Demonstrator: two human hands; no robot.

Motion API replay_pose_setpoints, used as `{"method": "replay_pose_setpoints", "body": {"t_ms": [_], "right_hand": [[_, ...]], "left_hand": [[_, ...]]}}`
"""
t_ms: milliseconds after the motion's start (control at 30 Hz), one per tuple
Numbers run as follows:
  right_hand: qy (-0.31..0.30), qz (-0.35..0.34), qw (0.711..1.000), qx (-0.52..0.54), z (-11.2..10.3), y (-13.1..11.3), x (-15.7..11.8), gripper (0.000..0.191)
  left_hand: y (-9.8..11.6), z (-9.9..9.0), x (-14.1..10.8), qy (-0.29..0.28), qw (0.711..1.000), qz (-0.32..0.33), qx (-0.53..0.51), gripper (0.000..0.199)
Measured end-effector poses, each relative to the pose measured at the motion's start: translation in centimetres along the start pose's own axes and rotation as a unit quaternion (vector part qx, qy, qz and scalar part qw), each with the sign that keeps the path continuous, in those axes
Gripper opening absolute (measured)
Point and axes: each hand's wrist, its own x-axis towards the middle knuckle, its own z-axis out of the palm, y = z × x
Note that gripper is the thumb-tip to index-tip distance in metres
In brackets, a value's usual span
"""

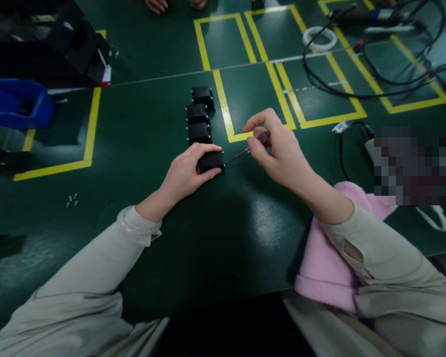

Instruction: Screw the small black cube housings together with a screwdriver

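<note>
Green counter [193,258] beneath us — our left hand [184,169] grips a black block [211,160], our right hand [278,148] pinches a screwdriver [250,147] — tip at the block's end.

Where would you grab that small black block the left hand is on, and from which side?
Probably by its far and near edges, from the left: the black block lies flat, and the left hand spans it with fingers beyond and thumb in front. That leaves the right end open, where the screwdriver in the right hand points.
</note>
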Motion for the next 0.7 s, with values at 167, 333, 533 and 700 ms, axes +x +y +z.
{"method": "replay_pose_setpoints", "body": {"t_ms": [167, 333, 533, 700], "right_hand": [[0.006, -0.005, 1.000, -0.011, -0.03, -0.05, 0.06, 0.021], [0.009, -0.018, 1.000, -0.012, -0.04, -0.04, 0.04, 0.013], [0.006, -0.021, 0.999, -0.024, -0.03, 0.08, 0.04, 0.020], [0.014, -0.025, 0.999, -0.033, -0.01, 0.13, -0.04, 0.016]], "left_hand": [[0.02, 0.01, 0.01, 0.002, 1.000, 0.004, -0.001, 0.044], [0.06, 0.00, -0.02, 0.003, 1.000, 0.011, -0.003, 0.043], [0.07, 0.00, 0.02, 0.000, 1.000, 0.004, 0.003, 0.044], [0.06, 0.01, 0.01, 0.001, 1.000, 0.002, 0.002, 0.044]]}}
